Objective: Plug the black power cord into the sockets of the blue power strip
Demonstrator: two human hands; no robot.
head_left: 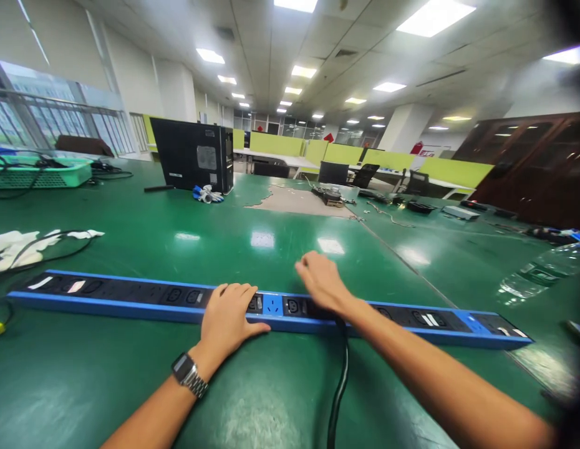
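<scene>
A long blue power strip with black sockets lies across the green table in front of me. My left hand, with a watch on the wrist, rests flat on the strip near its middle, fingers stretched out. My right hand is curled over the strip just to the right, gripping a black plug whose cable runs back toward me. The plug itself is hidden under the fingers.
A black computer case stands at the back centre, a green basket with cables at far left, white gloves at left, a clear plastic bottle lying at right. A dark wooden cabinet stands far right.
</scene>
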